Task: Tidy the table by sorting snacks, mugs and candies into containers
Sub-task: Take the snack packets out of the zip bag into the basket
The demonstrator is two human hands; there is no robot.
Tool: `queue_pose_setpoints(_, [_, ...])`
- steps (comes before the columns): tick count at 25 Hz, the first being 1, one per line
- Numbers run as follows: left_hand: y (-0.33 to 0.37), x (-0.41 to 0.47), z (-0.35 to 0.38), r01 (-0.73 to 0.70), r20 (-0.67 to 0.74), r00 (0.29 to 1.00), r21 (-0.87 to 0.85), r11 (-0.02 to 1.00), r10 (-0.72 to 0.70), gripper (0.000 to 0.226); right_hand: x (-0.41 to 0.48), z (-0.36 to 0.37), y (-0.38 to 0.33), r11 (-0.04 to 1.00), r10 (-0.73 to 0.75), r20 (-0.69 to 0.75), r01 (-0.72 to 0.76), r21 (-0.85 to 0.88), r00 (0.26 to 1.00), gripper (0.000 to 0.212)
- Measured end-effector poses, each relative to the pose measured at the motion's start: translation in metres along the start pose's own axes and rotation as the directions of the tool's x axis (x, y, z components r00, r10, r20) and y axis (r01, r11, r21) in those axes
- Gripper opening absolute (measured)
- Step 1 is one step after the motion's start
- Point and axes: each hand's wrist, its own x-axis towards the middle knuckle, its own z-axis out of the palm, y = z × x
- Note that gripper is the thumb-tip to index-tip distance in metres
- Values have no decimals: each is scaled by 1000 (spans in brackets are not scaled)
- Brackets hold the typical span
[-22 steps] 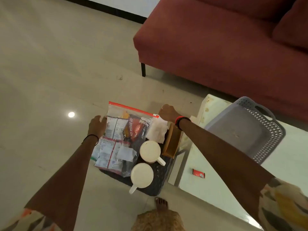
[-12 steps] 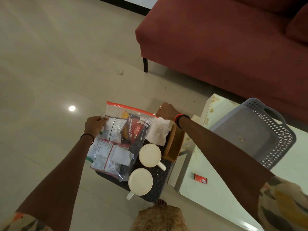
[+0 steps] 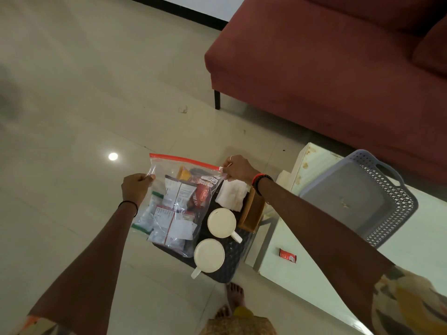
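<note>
A clear zip bag [image 3: 174,201] with an orange-red seal strip holds several snack packets. My left hand [image 3: 135,188] pinches its left top edge and my right hand [image 3: 238,169] pinches its right top corner at the zipper. The bag hangs over a dark basket [image 3: 232,269] that holds two white mugs [image 3: 221,223] [image 3: 209,256], a white cloth [image 3: 232,195] and a tan wooden box [image 3: 252,212]. The basket's left part is hidden behind the bag.
A white table [image 3: 338,286] stands at the right with an overturned grey plastic basket [image 3: 358,197] and one small red packet [image 3: 287,255] on it. A red sofa [image 3: 326,68] is behind. My bare feet [image 3: 233,303] stand on the tiled floor.
The bag has been raised slightly and its top stretched between both hands; my left hand shifted to pinch the left edge below the seal. The camera view moved a little.
</note>
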Motion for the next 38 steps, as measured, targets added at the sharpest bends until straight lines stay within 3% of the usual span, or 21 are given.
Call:
queue_pose_setpoints(5, [10,-22,-40,-3,-102,995,-30,1000,0,28,-32,4,-31,991,-130,-102,133,22,986,23])
queue_pose_setpoints(11, [31,-62,-81,-27,-193,981,-124,992,2,26,-85,-2,-63,978,-158,-152,176,115,976,19])
queue_pose_setpoints(17, [98,-100,-112,-212,-399,905,-117,970,149,29,-147,-33,-101,918,-246,-308,324,231,919,16])
queue_pose_setpoints(21, [144,-118,-117,-335,-436,857,-67,940,275,30,-185,-66,-117,889,-256,-439,389,244,861,16])
queue_pose_setpoints(26, [180,-156,-91,-451,-384,843,-119,885,378,29,-237,-112,-104,852,-205,-579,435,291,789,16])
queue_pose_setpoints(38, [237,-280,38,-517,25,849,-158,841,527,28,-359,-210,14,873,12,-788,379,309,615,15])
